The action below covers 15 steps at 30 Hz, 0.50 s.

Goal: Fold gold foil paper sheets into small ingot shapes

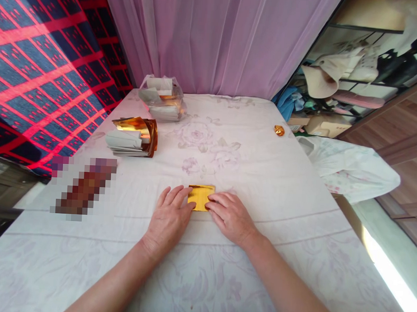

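A small rectangle of shiny gold foil paper lies on the floral tablecloth in front of me, with a narrow darker band along its far edge. My left hand grips its left side, thumb on the near left corner and index finger by the far left corner; the other fingers stretch over the cloth. At the right edge, my right hand holds the paper with its fingers bent and close together. Farther off to the left stands a stack of gold and grey-backed foil sheets, its top sheets curling up.
Behind the stack sits a clear plastic bag of more sheets. A crumpled gold foil piece lies at the far right of the tablecloth. A blurred-out patch covers something at left. A white plastic bag hangs beyond the right edge.
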Each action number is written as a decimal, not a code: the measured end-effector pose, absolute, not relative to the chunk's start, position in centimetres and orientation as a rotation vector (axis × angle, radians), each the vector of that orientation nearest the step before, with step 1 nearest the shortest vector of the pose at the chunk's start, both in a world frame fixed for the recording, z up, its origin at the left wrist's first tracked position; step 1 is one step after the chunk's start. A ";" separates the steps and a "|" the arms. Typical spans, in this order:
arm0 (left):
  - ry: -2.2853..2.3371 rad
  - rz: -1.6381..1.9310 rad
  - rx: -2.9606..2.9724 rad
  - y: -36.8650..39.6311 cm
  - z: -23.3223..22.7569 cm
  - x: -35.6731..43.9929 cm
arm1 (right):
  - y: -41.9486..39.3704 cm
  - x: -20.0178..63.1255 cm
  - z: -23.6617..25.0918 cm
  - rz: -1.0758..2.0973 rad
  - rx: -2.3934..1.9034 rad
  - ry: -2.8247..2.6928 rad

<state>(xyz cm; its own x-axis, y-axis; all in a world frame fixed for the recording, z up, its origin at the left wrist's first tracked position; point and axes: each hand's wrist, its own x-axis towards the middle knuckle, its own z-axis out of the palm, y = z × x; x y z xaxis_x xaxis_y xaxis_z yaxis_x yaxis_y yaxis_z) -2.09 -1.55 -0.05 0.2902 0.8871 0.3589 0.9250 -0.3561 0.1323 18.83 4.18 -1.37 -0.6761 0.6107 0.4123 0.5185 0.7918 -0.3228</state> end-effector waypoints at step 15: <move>-1.745 -0.529 -2.663 -3.2 -0.7 -2.2 | 1.0 17.8 -1.0 0.196 -1.022 -2.542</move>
<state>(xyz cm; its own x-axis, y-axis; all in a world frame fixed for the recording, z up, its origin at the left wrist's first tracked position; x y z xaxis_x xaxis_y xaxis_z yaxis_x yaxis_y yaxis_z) -2.25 -3.16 -0.66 0.3627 0.9046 0.2240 0.8766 -0.4128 0.2475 17.84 0.97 -1.01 -0.6569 0.6898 0.3045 0.6349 0.7239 -0.2702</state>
